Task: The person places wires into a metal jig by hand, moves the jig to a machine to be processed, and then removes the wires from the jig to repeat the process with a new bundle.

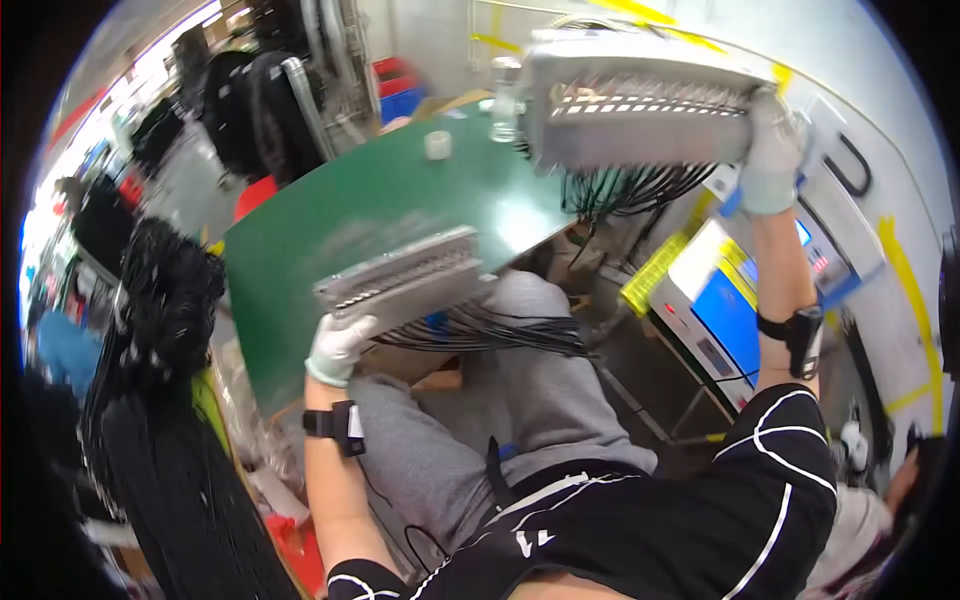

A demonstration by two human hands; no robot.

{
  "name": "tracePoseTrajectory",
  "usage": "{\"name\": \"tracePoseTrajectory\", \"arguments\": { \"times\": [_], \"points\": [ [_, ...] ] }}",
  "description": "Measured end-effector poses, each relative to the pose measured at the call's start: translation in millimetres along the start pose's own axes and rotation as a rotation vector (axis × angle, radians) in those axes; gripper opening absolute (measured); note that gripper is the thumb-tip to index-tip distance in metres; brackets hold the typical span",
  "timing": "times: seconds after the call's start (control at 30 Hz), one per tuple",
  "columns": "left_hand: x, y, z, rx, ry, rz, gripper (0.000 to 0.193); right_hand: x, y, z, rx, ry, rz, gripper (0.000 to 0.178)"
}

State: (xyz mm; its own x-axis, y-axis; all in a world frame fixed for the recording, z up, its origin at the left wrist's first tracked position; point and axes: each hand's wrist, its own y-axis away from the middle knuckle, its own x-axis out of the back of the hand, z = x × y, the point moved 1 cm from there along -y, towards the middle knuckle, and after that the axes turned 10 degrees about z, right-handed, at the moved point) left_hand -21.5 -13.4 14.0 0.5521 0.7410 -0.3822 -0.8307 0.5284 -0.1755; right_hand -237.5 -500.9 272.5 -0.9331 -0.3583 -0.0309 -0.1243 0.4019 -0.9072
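Observation:
My left hand [341, 347], in a white glove, grips the near left end of a grey metal rack [420, 279] with a row of slots. Black cables [480, 332] hang from this rack across my lap. Raised higher on the right, my gloved right hand [774, 150] is closed on the right end of a second slotted metal rack [640, 140], which looks larger and slightly blurred. More thin black cables [645, 190] dangle beneath it. The fingers of both hands are partly hidden by the racks.
A green table [290, 262] curves in front of me, bearing a white roll [438, 145] and a clear bottle [504, 100]. At right stands a white and blue machine [720, 310] beside a yellow slotted strip [652, 275]. Bundled black cables [165, 400] hang at left.

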Motion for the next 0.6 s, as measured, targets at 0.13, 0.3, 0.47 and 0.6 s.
{"name": "tracePoseTrajectory", "arguments": {
  "times": [0.13, 0.3, 0.47, 0.6],
  "points": [
    [23.4, -31.8, -13.5, 0.254, -0.023, 0.038, 0.048, 117.2, -42.1, 11.8, -0.476, -0.321, 0.228, 0.042],
    [39.8, -48.8, -32.6, 0.317, 0.048, 0.155, 0.045, 246.7, -15.6, 52.3, -0.704, -0.234, 0.309, 0.057],
    [64.6, -52.9, -35.4, 0.367, 0.029, 0.17, 0.046, 312.9, 83.2, 98.9, -0.926, -0.014, 0.513, 0.057],
    [50.7, -51.4, -33.0, 0.369, 0.068, 0.249, 0.047, 386.6, 159.0, 159.2, -1.171, 0.384, 0.512, 0.063]
  ]
}}
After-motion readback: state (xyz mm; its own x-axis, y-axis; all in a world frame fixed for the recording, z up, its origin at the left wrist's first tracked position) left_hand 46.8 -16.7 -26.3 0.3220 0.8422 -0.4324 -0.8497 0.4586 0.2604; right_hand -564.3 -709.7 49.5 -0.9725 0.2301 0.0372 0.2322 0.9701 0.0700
